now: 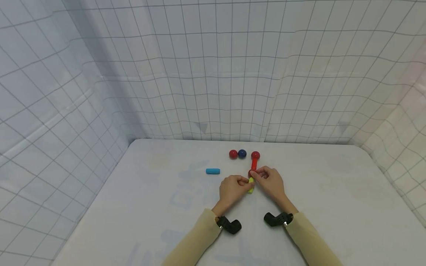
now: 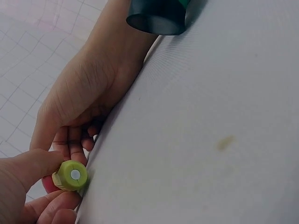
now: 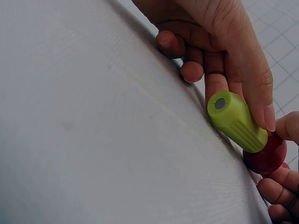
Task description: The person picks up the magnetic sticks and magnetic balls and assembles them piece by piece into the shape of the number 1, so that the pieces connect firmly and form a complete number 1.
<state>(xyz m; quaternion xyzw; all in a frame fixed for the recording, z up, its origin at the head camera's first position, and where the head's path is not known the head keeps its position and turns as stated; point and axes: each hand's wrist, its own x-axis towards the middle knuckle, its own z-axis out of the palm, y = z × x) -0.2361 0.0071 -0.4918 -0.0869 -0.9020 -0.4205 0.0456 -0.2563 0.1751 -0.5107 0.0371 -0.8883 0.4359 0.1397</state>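
Observation:
My left hand [image 1: 233,189] pinches a yellow-green ribbed toy rod [image 3: 238,123] between thumb and fingers. The rod has a round grey disc in its near end, and its far end meets a glossy red ball [image 3: 265,156]. Thumb and fingers of my right hand [image 1: 272,181] hold that ball, partly covering it. Beyond it, a red rod [image 1: 254,164] runs away from me to a second red ball [image 1: 255,155], all in one line. In the left wrist view, the yellow-green rod [image 2: 74,175] points end-on at the camera, with the red ball mostly hidden behind it.
A loose red ball [image 1: 233,154] and a dark blue ball [image 1: 242,153] sit side by side at the back. Left of my hands lies a blue rod [image 1: 213,171]. Grid-patterned curtains [image 1: 233,81] surround the white table [image 1: 159,207] at the back and sides.

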